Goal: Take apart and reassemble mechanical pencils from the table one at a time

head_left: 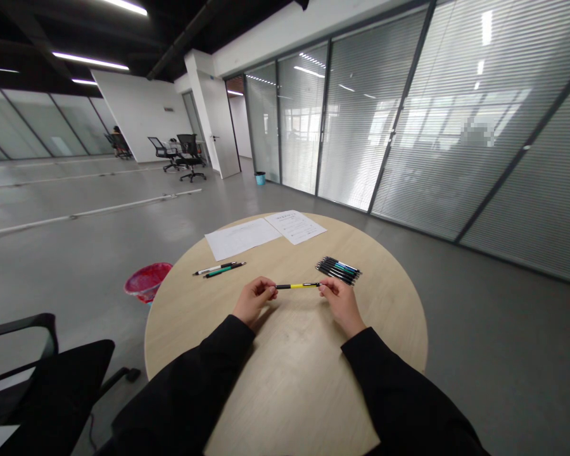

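Note:
A black and yellow pen point(297, 286) is held level between my two hands over the round table point(285, 367). My left hand point(256, 299) pinches its black end. At the other end, by the clip, the fingers of my right hand point(339, 304) are closed on it. Just beyond my right hand lies a row of several dark pens point(338, 270), some with blue or green parts. Farther left, a white and black pen point(215, 268) and a green and black pen point(225, 270) lie side by side.
Two paper sheets, a left one point(242, 238) and a printed right one point(296, 227), lie at the table's far side. On the floor at left stands a red-lined bin point(148, 282). A black chair point(42, 386) is close at lower left. Blind-covered glass walls point(356, 126) run along the right.

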`<state>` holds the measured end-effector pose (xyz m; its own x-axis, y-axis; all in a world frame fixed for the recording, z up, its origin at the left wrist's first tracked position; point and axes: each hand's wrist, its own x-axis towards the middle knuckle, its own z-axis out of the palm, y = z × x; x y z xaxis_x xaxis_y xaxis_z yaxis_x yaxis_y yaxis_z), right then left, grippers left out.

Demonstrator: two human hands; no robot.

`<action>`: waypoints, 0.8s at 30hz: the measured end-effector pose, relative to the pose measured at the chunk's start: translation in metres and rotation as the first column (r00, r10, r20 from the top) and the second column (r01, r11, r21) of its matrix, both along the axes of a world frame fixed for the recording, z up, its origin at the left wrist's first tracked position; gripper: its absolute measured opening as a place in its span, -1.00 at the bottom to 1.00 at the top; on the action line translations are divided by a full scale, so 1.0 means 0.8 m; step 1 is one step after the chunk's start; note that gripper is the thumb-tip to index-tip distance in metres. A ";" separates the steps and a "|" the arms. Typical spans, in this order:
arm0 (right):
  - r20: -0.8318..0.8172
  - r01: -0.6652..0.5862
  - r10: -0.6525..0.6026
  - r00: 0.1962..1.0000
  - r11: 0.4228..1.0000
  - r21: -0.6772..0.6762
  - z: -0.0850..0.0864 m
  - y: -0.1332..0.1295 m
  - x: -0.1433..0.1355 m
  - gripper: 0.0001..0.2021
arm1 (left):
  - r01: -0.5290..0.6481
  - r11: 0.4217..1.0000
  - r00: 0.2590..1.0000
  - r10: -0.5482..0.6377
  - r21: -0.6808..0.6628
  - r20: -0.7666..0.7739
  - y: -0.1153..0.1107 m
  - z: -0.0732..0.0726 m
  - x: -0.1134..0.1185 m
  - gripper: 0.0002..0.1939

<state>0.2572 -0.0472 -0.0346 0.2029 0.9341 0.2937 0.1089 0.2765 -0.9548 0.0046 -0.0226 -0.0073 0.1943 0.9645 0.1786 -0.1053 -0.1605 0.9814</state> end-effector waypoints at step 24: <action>0.016 0.013 -0.013 1.000 1.000 -0.026 0.007 -0.004 -0.001 -0.69 | 0.008 1.000 1.000 -0.007 0.020 -0.020 -0.002 0.005 0.001 -0.70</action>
